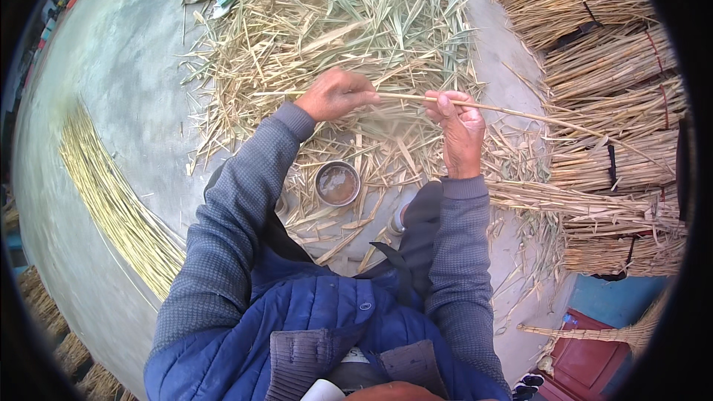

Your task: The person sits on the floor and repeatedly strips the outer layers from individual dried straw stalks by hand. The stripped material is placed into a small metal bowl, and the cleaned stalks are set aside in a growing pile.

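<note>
head view: left hand (336, 93) and right hand (459, 130) both pinch closed on a thin reed stalk (512, 111) above the husk pile (349, 22); bare floor (111, 67) lies left, tied bundles (609, 67) crowd right, and the stalk's far tip is lost among them.

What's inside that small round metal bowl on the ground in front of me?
The small round metal bowl holds a brownish, shiny liquid that covers its bottom. Loose pale straw husks lie around it. Whether anything sits beneath the liquid cannot be seen.
</note>
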The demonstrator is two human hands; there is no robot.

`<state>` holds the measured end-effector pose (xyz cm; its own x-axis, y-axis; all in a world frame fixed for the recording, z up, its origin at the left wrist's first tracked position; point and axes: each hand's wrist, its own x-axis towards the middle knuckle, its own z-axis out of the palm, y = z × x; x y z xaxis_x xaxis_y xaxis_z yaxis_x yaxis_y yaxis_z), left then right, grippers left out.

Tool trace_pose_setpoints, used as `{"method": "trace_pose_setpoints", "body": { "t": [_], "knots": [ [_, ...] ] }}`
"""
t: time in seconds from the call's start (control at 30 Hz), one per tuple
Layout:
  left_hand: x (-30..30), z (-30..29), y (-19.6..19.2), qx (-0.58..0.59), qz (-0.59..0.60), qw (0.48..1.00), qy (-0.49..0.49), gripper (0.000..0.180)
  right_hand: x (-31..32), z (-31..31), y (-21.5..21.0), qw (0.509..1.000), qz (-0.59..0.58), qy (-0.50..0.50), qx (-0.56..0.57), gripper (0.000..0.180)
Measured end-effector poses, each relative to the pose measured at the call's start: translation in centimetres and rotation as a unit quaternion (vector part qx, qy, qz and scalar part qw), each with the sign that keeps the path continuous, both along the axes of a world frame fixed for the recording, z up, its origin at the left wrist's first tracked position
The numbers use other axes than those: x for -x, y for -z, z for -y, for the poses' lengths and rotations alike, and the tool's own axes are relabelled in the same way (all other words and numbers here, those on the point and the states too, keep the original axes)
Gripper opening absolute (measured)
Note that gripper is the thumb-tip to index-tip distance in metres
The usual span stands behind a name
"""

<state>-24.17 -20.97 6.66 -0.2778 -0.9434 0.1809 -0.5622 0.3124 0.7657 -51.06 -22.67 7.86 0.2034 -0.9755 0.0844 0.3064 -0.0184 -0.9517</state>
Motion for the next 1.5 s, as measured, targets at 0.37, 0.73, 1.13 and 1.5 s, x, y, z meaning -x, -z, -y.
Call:
{"method": "trace_pose_setpoints", "body": {
  "t": [0.37,0.73,1.13,1.5],
  "knots": [
    [-8.2,2.3,3.2,-0.182,-0.365,0.901,-0.147,0.017,-3.2,1.5,2.9,0.999,-0.034,-0.004,0.006,0.019],
    [-11.7,2.1,5.6,0.139,0.338,0.905,-0.217,0.031,-6.0,3.3,4.9,0.998,-0.046,0.034,-0.011,0.023],
    [-8.7,2.9,5.2,0.171,0.263,0.944,-0.105,0.013,-6.7,4.4,4.5,0.998,-0.057,0.024,-0.015,0.024],
    [-3.0,2.6,3.9,0.156,0.106,0.981,-0.048,0.036,-6.1,4.0,4.0,0.999,-0.019,0.021,-0.033,0.033]
  ]
}}
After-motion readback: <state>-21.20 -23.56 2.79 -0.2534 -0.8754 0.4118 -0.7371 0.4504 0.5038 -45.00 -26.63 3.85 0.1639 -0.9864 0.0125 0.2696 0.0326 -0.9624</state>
